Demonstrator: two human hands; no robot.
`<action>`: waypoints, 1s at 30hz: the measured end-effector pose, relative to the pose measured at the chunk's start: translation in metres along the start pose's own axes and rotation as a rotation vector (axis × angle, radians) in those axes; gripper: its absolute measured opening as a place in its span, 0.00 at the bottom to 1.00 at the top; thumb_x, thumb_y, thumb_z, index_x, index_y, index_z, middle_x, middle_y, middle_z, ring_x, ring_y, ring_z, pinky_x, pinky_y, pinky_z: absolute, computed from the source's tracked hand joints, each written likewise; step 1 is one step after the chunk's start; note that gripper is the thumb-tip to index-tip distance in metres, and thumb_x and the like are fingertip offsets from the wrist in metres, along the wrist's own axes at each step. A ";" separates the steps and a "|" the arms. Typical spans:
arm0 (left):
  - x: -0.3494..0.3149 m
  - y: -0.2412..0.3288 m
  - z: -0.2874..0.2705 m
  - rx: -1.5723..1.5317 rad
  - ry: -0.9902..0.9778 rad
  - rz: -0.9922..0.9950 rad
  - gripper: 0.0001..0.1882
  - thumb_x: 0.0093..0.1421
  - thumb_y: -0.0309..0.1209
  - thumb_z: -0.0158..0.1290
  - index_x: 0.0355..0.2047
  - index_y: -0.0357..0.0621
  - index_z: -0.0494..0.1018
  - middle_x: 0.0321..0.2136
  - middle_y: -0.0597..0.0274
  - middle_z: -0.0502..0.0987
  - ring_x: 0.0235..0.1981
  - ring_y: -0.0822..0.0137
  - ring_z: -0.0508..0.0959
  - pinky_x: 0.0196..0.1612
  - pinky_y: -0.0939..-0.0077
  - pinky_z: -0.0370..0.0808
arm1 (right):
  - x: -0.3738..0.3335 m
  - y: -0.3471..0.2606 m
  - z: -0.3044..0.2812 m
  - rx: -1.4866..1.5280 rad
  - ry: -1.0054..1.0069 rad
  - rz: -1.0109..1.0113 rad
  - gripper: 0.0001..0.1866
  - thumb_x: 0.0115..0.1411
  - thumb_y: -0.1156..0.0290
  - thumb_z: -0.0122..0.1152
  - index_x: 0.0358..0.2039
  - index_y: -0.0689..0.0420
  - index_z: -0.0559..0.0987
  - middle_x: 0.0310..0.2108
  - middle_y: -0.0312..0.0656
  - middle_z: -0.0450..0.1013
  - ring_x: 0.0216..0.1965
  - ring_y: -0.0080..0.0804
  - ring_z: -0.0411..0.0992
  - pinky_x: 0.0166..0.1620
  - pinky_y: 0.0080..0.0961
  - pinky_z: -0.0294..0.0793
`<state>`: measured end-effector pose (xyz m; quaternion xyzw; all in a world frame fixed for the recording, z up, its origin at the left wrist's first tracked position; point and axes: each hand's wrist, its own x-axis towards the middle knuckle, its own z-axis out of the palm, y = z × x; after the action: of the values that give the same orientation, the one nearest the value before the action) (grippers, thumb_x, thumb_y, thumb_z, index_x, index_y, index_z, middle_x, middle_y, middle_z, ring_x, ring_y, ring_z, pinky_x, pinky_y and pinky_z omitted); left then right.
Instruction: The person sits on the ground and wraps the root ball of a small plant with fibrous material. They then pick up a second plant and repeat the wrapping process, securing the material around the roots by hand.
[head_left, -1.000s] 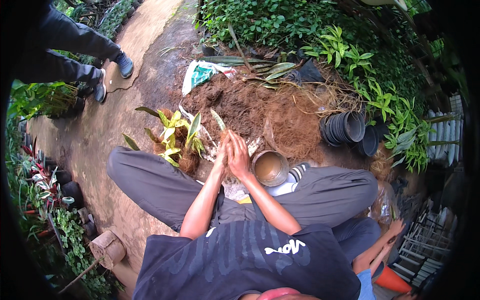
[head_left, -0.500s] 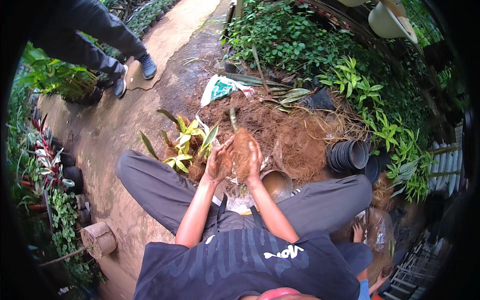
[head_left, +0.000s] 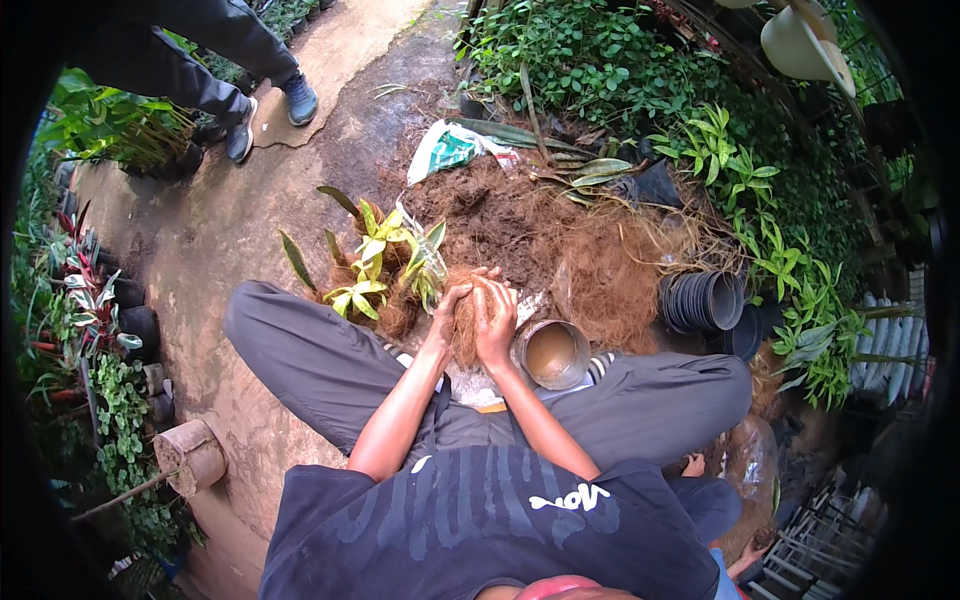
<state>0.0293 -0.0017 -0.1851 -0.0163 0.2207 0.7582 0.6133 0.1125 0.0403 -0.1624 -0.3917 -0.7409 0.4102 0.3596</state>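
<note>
Between my palms is a clump of brown coir fibre (head_left: pixel 465 338). My left hand (head_left: pixel 443 318) presses it from the left side, and my right hand (head_left: pixel 496 325) is cupped over its right side and top. No stem shows above the clump now. Left of my hands stand several coir-wrapped plants (head_left: pixel 366 262) with yellow-green leaves. Close by on the right, a round container of brown water (head_left: pixel 552 355) sits against my leg. Beyond my hands spread a heap of dark crumbly material (head_left: pixel 475 205) and loose coir (head_left: pixel 612 290).
A white-and-green plastic sack (head_left: pixel 445 148) and cut long leaves (head_left: pixel 600 178) edge the heap. Black nested pots (head_left: pixel 705 300) lie at the right. Another person's legs (head_left: pixel 225 75) are at the upper left; a further person's hand (head_left: pixel 693 465) shows at the lower right.
The clump was upright between flat, parted palms with a stem sticking out on top. Now it is turned and lower, hands closed around it, stem out of sight. The water container shows more fully.
</note>
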 end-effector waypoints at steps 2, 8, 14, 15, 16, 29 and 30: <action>0.002 -0.001 -0.001 0.013 0.041 -0.019 0.25 0.57 0.35 0.50 0.54 0.35 0.66 0.54 0.50 0.70 0.56 0.60 0.70 0.61 0.68 0.63 | 0.003 -0.004 -0.005 -0.019 0.006 -0.001 0.12 0.57 0.69 0.60 0.41 0.60 0.79 0.39 0.44 0.72 0.45 0.38 0.69 0.52 0.31 0.67; 0.014 -0.010 -0.035 -0.046 0.244 -0.056 0.17 0.58 0.40 0.54 0.43 0.42 0.72 0.37 0.60 0.78 0.38 0.63 0.79 0.45 0.70 0.77 | 0.024 -0.013 -0.039 0.094 0.048 0.054 0.10 0.61 0.66 0.54 0.36 0.58 0.78 0.35 0.43 0.72 0.39 0.34 0.72 0.42 0.31 0.71; 0.020 -0.023 -0.041 -0.019 0.335 -0.092 0.18 0.58 0.45 0.56 0.41 0.44 0.73 0.32 0.62 0.78 0.32 0.66 0.79 0.38 0.70 0.78 | -0.021 -0.019 -0.037 -0.166 0.036 -0.471 0.25 0.53 0.47 0.57 0.41 0.56 0.73 0.37 0.46 0.69 0.43 0.41 0.68 0.51 0.42 0.59; 0.020 -0.021 -0.038 0.001 0.319 -0.108 0.17 0.58 0.44 0.56 0.40 0.45 0.73 0.32 0.63 0.77 0.32 0.67 0.78 0.38 0.71 0.77 | -0.024 -0.020 -0.034 -0.205 0.054 -0.466 0.23 0.53 0.50 0.59 0.38 0.55 0.73 0.36 0.45 0.69 0.42 0.40 0.68 0.50 0.42 0.59; 0.022 -0.023 -0.042 -0.018 0.291 -0.118 0.17 0.58 0.44 0.56 0.40 0.45 0.73 0.33 0.63 0.77 0.32 0.67 0.78 0.37 0.71 0.77 | -0.027 -0.019 -0.030 -0.244 0.072 -0.461 0.20 0.52 0.52 0.61 0.36 0.55 0.74 0.35 0.44 0.69 0.42 0.40 0.68 0.48 0.42 0.59; 0.028 -0.075 -0.055 0.539 0.059 -0.012 0.11 0.61 0.33 0.56 0.40 0.40 0.73 0.33 0.67 0.76 0.34 0.76 0.74 0.35 0.80 0.73 | 0.003 0.048 -0.052 -0.111 -0.062 -0.138 0.16 0.61 0.66 0.59 0.22 0.65 0.78 0.20 0.48 0.74 0.21 0.43 0.71 0.28 0.33 0.67; 0.027 -0.073 -0.051 0.536 0.071 -0.020 0.11 0.61 0.33 0.55 0.41 0.40 0.73 0.34 0.67 0.76 0.34 0.76 0.74 0.36 0.80 0.72 | 0.006 0.045 -0.052 -0.096 -0.034 -0.145 0.16 0.61 0.66 0.59 0.23 0.66 0.78 0.20 0.49 0.74 0.22 0.43 0.72 0.28 0.33 0.67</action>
<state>0.0787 0.0165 -0.2621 0.1180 0.4347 0.6655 0.5952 0.1668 0.0785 -0.1804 -0.3469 -0.7921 0.3537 0.3566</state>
